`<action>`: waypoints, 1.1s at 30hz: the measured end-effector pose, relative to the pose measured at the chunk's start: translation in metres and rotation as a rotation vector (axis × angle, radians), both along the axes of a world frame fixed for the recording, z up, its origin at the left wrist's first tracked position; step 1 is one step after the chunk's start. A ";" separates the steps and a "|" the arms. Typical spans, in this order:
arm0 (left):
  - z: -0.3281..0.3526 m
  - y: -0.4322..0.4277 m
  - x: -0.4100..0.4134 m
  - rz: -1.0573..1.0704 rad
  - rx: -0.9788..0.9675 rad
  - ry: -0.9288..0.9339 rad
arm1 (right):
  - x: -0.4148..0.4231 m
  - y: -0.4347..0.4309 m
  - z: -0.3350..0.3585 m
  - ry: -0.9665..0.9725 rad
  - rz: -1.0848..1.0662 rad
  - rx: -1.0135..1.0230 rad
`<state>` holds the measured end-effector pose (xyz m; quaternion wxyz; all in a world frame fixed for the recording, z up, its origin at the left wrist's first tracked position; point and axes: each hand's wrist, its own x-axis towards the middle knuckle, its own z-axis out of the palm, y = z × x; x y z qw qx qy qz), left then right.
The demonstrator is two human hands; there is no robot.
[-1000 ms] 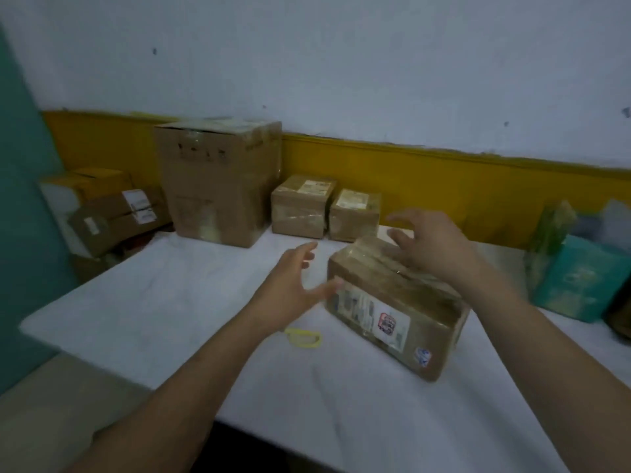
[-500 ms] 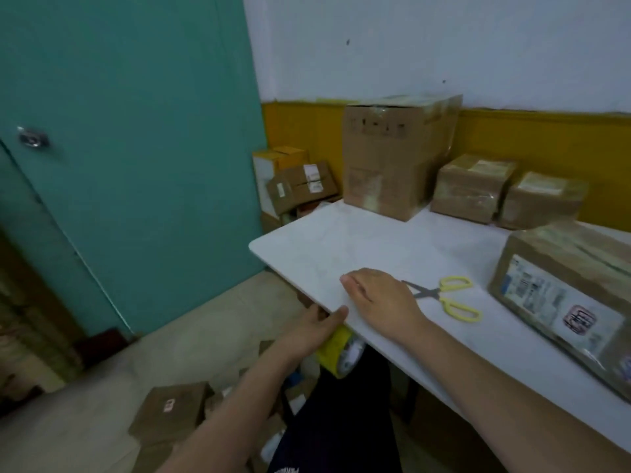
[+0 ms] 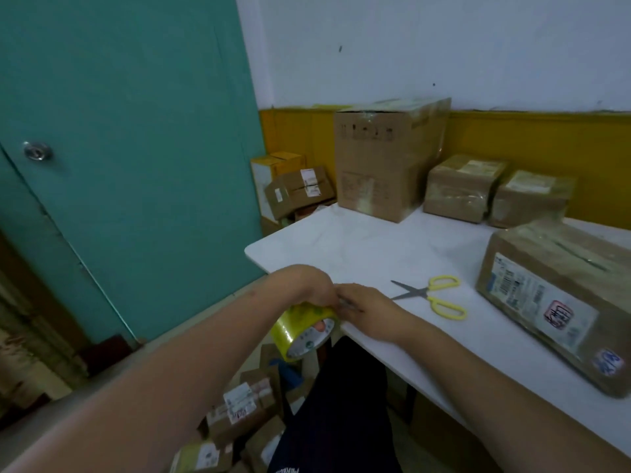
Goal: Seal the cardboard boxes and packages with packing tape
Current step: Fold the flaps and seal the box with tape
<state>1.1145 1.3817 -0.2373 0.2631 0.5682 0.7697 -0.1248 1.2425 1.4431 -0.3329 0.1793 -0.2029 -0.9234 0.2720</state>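
Left grip: the left hand (image 3: 304,285) is curled round the top of the tape roll (image 3: 300,331), and a fingertip shows through the core
Right grip: the right hand (image 3: 368,308) lies palm down on the bench edge with its fingertips at the roll's upper rim, touching the left hand; they are blurred, so I cannot tell whether they pinch any tape
Tape roll: yellow-tinted, tilted, its printed core facing 5 o'clock; held just off the near-left edge of the bench (image 3: 358,247), at about 6 o'clock in the view
Scissors: yellow-handled scissors (image 3: 433,297) lie flat on the bench at 3 o'clock from the hands, blades slightly parted and pointing towards them
Labelled box: the labelled box (image 3: 560,302) lies on the bench at 3 o'clock, beyond the scissors, with tape across its top
Back row: a tall box (image 3: 382,162) at 12 o'clock, and two small boxes (image 3: 461,189) beside it at 1 o'clock, against the yellow wall band
Floor: parcels (image 3: 239,404) are heaped under the bench at 6 o'clock
Door: a teal door (image 3: 119,131) at 10 o'clock
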 end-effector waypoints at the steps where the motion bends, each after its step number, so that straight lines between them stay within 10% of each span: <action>1: 0.004 0.004 0.002 -0.030 0.005 0.053 | 0.001 0.001 0.002 0.044 -0.026 -0.054; 11: 0.089 0.036 0.019 -0.393 0.135 0.286 | 0.024 0.024 0.061 0.379 -0.251 -0.337; 17: 0.164 0.051 0.026 -0.569 0.441 0.069 | 0.089 0.039 0.161 0.328 -0.480 -0.082; 26: 0.135 0.136 0.136 -1.116 0.962 -0.046 | 0.262 0.031 0.192 0.389 -0.812 -0.641; 29: 0.117 0.158 0.166 -1.096 1.009 -0.297 | 0.290 0.013 0.179 0.396 -0.923 -0.672; 33: 0.093 0.162 0.218 -0.744 0.920 -1.079 | 0.310 -0.005 0.170 0.430 -1.135 -0.506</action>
